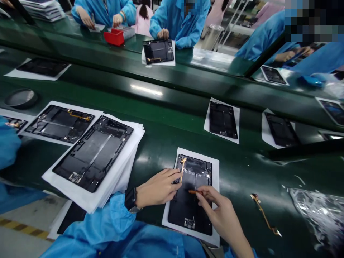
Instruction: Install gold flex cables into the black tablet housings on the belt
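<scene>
Black tablet housing (188, 211) lay on white paper (216, 179) on the green conveyor bench (242, 172). The left hand (158, 188), half curled, rested at its amber flex cable (183, 168), perhaps gripping it; the right hand (223, 218) pinched an orange stick (195, 191) just above the housing. A second flex cable (264, 215) lay loose to the right.

A factory electronics assembly line — tablet housings (94, 154) on a green conveyor belt (172, 104), workers in blue smocks (172, 25) alongside.

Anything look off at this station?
A loose orange flex cable lies bare on the green bench, off any paper sheet, beside crumpled plastic film. The tablet housings all sit on sheets.
</scene>
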